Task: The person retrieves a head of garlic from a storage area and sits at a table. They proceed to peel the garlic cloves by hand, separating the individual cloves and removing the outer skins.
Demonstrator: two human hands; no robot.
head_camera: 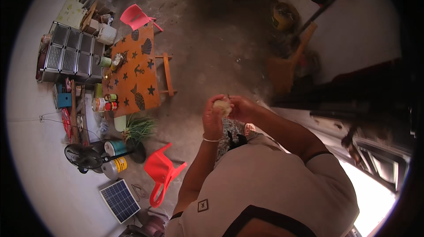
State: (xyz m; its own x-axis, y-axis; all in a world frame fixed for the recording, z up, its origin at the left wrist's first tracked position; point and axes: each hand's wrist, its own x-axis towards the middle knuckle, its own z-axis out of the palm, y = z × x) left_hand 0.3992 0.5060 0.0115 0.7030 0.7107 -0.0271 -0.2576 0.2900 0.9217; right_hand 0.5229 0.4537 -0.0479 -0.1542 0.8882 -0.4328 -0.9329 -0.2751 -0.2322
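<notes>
Both of my hands meet in front of my waist, above the floor. A pale, yellowish rounded piece [222, 108] rests in my left hand [213, 118], whose fingers curl around it; what it is, I cannot tell. My right hand [242, 108] touches its right side with the fingertips. Something small and dark [228, 96] shows at the fingertips, too small to name. A bracelet circles my left wrist.
To the left stands an orange patterned table [144, 78] with jars, beside a pink chair [135, 18]. A red chair [160, 167], a black fan [83, 156], a solar panel [120, 201] and green leafy stalks [139, 128] are at lower left. A dark counter runs along the right.
</notes>
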